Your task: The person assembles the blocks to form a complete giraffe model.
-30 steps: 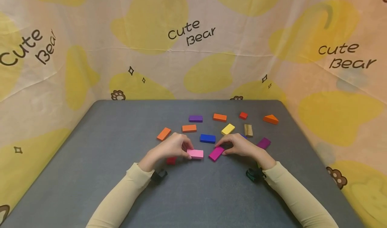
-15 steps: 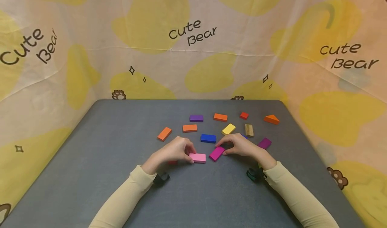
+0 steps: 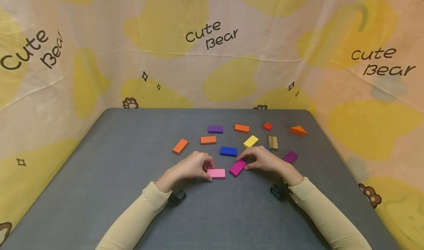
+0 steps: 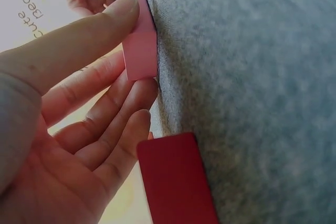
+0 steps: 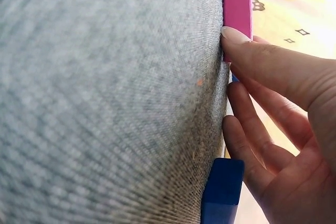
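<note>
Between thumb and fingers, my left hand [image 3: 191, 168] pinches the left end of a pink block [image 3: 217, 174], which lies flat on the grey table. My right hand [image 3: 265, 160] holds a magenta block [image 3: 237, 168] by its right end, set at a slant just right of the pink one, with a small gap between them. In the left wrist view a red block [image 4: 176, 177] lies below the left fingers; the hand hides it from the head camera. The right wrist view has a dark blue block [image 5: 224, 187] under the right hand, mostly covered in the head view.
Behind the hands lie a blue block [image 3: 228, 151], a yellow block [image 3: 250, 141], a wood-grain block [image 3: 273, 142], several orange blocks [image 3: 208, 140], a purple block [image 3: 215, 129], a small red block [image 3: 268, 126] and an orange triangle [image 3: 298, 131]. A dark purple block [image 3: 290, 157] sits beside the right wrist.
My left hand has brought the pink block slightly nearer to me and to the right, and now covers the red block. The right hand and the magenta block have stayed in place.
</note>
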The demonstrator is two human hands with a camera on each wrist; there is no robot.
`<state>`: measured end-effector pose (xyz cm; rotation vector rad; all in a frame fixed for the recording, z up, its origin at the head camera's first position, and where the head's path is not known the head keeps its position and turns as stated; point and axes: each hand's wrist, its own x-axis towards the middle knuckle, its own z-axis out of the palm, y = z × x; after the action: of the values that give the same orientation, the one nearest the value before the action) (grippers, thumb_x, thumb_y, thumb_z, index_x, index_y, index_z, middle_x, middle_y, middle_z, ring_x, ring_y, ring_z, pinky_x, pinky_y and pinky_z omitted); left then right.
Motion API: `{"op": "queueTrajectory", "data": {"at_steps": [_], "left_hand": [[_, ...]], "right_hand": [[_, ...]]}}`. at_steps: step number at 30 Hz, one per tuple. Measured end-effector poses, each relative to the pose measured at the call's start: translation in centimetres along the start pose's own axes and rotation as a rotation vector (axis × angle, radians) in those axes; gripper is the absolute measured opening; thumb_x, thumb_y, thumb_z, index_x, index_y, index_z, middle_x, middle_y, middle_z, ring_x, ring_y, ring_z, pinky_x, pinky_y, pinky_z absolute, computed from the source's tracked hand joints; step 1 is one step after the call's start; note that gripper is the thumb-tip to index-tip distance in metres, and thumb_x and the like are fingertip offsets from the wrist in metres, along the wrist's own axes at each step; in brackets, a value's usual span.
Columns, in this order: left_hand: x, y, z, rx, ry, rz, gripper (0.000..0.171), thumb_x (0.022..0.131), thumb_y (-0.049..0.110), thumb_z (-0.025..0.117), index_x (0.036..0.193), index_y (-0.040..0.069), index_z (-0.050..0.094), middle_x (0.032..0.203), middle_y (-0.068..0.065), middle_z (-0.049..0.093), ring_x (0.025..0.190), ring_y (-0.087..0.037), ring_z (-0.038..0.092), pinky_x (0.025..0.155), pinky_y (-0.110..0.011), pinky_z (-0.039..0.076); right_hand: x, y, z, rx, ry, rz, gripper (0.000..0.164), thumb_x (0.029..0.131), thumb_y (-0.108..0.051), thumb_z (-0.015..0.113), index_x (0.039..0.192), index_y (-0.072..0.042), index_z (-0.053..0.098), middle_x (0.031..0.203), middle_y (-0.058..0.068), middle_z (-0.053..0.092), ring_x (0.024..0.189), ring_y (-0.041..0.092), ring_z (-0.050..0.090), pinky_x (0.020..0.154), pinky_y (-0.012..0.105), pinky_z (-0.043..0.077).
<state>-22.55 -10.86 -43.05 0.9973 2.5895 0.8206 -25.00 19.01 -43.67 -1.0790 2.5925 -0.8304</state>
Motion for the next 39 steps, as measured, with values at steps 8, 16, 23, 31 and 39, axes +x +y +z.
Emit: {"op": "queueTrajectory", "data": {"at_steps": [8, 16, 23, 31, 39], "left_hand": [[0.0, 0.0, 0.0, 0.004, -0.004, 0.002, 0.025, 0.068, 0.024, 0.086, 0.086, 0.017, 0.069, 0.079, 0.006, 0.062, 0.071, -0.009, 0.058, 0.063, -0.021, 0.048], [-1.4, -0.3, -0.7, 0.037, 0.082, 0.116, 0.029, 0.078, 0.025, 0.078, 0.103, 0.013, 0.072, 0.095, 0.001, 0.067, 0.087, -0.012, 0.062, 0.077, -0.027, 0.052], [-3.0, -0.4, -1.4, 0.044, 0.062, 0.349, 0.029, 0.085, 0.015, 0.071, 0.114, 0.014, 0.071, 0.109, 0.004, 0.071, 0.104, -0.005, 0.064, 0.089, -0.025, 0.051], [-3.1, 0.0, -1.1, 0.088, -0.034, 0.335, 0.025, 0.086, 0.021, 0.070, 0.110, 0.017, 0.073, 0.108, 0.007, 0.071, 0.105, -0.002, 0.063, 0.090, -0.023, 0.050], [-3.4, 0.0, -1.0, 0.145, -0.055, 0.333, 0.028, 0.088, 0.028, 0.068, 0.113, 0.017, 0.072, 0.112, 0.005, 0.070, 0.108, -0.002, 0.062, 0.092, -0.025, 0.049]], "right_hand": [[0.0, 0.0, 0.0, 0.000, 0.000, -0.007, 0.034, 0.080, -0.015, 0.076, 0.112, -0.020, 0.069, 0.111, -0.007, 0.068, 0.107, 0.013, 0.061, 0.095, 0.040, 0.048], [0.2, -0.1, 0.1, 0.013, 0.003, -0.007, 0.033, 0.080, -0.015, 0.076, 0.112, -0.021, 0.069, 0.111, -0.007, 0.068, 0.107, 0.014, 0.061, 0.095, 0.040, 0.048], [0.1, -0.1, 0.1, -0.013, 0.024, -0.017, 0.033, 0.079, -0.016, 0.077, 0.111, -0.020, 0.070, 0.110, -0.007, 0.068, 0.105, 0.015, 0.061, 0.093, 0.041, 0.049], [0.0, -0.3, 0.0, 0.007, 0.010, 0.001, 0.033, 0.080, -0.015, 0.076, 0.112, -0.019, 0.070, 0.111, -0.006, 0.068, 0.106, 0.014, 0.061, 0.095, 0.040, 0.048], [0.1, -0.5, 0.0, 0.001, 0.006, 0.018, 0.033, 0.080, -0.015, 0.076, 0.112, -0.020, 0.070, 0.111, -0.006, 0.068, 0.107, 0.015, 0.061, 0.095, 0.041, 0.048]]}}
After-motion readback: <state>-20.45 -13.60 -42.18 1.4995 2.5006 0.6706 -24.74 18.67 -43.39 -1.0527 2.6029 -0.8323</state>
